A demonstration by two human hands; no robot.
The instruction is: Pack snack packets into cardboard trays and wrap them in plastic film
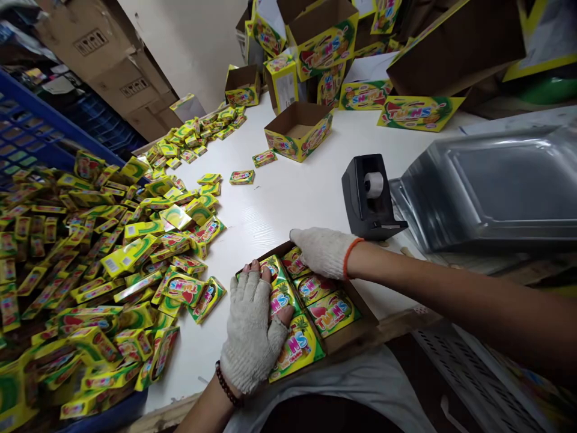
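Beneath left grip, spread flat, and right grip, hold unclear, lie yellow packets.

The left hand hides part of the packs beneath it, while the view's edge cuts off the heap at nine o'clock and the grey tray at three.

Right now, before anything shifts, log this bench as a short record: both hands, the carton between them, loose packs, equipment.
left hand: gloved, fingertips bare, spread over packs in the carton
right hand: gloved, at the far end of the carton; grip unclear
carton: brown inside, open, holding Twins packs
loose packs: large heap on the left
equipment: black tape dispenser and grey plastic container, right side
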